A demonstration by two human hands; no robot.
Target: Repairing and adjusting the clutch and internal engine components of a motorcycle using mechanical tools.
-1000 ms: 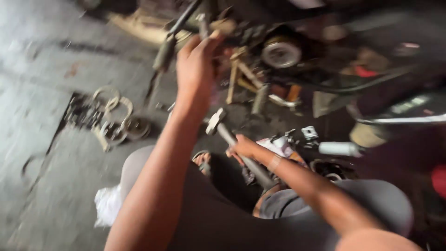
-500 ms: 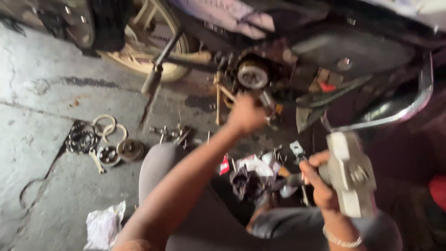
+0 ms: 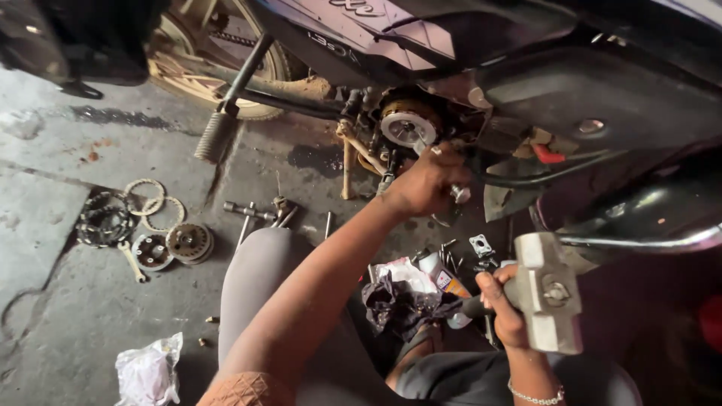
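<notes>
Hammer [image 3: 547, 292] gripped in right hand [image 3: 502, 307]; left hand [image 3: 425, 180] clenched below engine hub [image 3: 406, 128].

The floor [image 3: 83, 316] is grey, stained concrete with cracks and dark oil patches. Daylight falls on its left side. The right lies in deep shadow.

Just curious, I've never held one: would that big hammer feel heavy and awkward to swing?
Probably heavy for its size: the hammer has a thick, blocky metal head. It likely feels top-heavy, since the right hand grips the handle just beside the head. It looks rigid, and its flat sides should keep it from rolling.
</notes>
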